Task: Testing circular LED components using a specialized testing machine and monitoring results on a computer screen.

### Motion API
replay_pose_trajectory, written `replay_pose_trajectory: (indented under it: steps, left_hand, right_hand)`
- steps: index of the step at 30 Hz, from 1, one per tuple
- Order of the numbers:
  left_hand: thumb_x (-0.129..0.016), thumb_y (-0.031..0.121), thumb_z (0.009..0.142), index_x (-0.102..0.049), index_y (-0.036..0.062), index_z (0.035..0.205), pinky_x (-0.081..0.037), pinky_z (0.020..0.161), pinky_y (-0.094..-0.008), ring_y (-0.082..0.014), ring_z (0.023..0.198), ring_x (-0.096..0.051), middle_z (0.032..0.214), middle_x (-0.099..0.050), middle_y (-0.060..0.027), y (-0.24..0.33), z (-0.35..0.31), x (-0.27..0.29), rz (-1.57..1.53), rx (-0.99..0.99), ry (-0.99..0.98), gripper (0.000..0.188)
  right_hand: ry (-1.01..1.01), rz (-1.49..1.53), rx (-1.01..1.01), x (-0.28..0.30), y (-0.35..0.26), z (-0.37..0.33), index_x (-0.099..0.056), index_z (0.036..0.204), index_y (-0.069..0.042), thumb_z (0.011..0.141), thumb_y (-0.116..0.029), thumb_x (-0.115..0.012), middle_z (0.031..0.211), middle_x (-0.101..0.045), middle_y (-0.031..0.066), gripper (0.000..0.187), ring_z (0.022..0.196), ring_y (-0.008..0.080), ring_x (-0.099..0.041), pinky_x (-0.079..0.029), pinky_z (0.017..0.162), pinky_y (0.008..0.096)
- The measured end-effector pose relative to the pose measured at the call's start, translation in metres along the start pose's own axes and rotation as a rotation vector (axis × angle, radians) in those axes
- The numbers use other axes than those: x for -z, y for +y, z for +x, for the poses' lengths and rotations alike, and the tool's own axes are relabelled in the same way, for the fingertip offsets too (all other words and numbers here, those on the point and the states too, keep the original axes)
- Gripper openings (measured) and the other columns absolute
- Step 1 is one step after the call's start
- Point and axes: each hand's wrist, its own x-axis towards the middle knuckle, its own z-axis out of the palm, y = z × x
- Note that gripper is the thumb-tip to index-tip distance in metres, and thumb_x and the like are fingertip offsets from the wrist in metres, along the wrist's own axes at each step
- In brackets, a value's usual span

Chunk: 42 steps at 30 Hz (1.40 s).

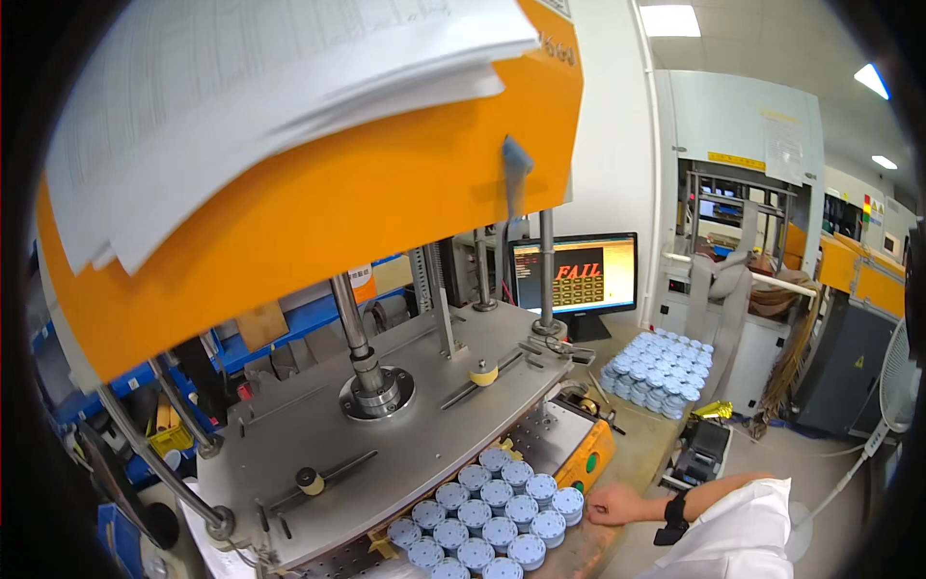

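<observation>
My right hand (614, 504) rests low at the right front of the press, its fingers curled closed. Its knuckles are right beside the nearest light-blue round disc (567, 502) at the corner of a packed group. Whether the fingers hold anything is hidden. Several rows of these stacked blue discs (473, 511) lie along the front of the machine. A dark band circles my right wrist, below a white sleeve (748, 531). My left hand is out of the picture.
A press with a steel plate (424, 386) and orange hood (386, 222) fills the middle, papers (270, 87) on top. An orange control box (590, 458) carries a green button. Further back are a second disc group (658, 372), a monitor (574, 275) and a white fan (897, 376).
</observation>
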Motion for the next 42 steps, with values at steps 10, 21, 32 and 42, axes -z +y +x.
replay_pose_trajectory:
  steps: [10,21,32,42]
  left_hand:
    - [-0.057,0.014,0.093,-0.059,0.0051,0.085,-0.044,0.067,-0.0304,-0.0182,0.074,-0.051,0.076,-0.054,-0.0055,-0.071,-0.026,-0.039,-0.111,0.090,0.112,0.012]
    - [-0.054,0.034,0.098,-0.065,0.0050,0.088,-0.047,0.060,-0.0326,-0.0150,0.065,-0.057,0.077,-0.065,-0.0033,-0.125,-0.184,-0.113,-0.214,0.716,0.455,0.033]
    - [-0.052,0.029,0.098,-0.065,0.0021,0.099,-0.051,0.068,-0.0379,-0.0205,0.075,-0.062,0.086,-0.067,-0.0115,-0.272,-0.187,-0.157,-0.082,0.752,-0.024,0.030]
    - [-0.053,0.029,0.098,-0.065,0.0017,0.105,-0.051,0.073,-0.0389,-0.0209,0.083,-0.062,0.095,-0.067,-0.0125,-0.353,-0.063,-0.205,-0.465,0.838,-0.152,0.031]
  right_hand:
    - [0.120,0.050,0.112,-0.004,0.007,-0.006,-0.054,0.072,-0.012,0.086,-0.038,-0.062,0.065,-0.053,0.0061,0.031,0.062,0.0290,-0.057,-0.044,0.054,0.0425]
    - [0.182,0.687,0.150,0.001,0.020,-0.007,-0.063,0.080,-0.002,0.087,-0.013,-0.068,0.066,-0.050,0.0021,0.013,0.060,0.0099,-0.047,-0.038,0.054,0.0262]
    - [-0.073,0.706,-0.098,0.026,0.013,-0.024,-0.065,0.080,-0.002,0.089,-0.015,-0.067,0.071,-0.055,-0.0005,0.016,0.065,0.0061,-0.048,-0.039,0.058,0.0239]
    - [-0.208,0.515,-0.021,0.015,0.000,-0.005,-0.069,0.087,-0.003,0.089,-0.015,-0.067,0.082,-0.066,0.0045,0.012,0.070,0.0116,-0.058,-0.043,0.061,0.0257]
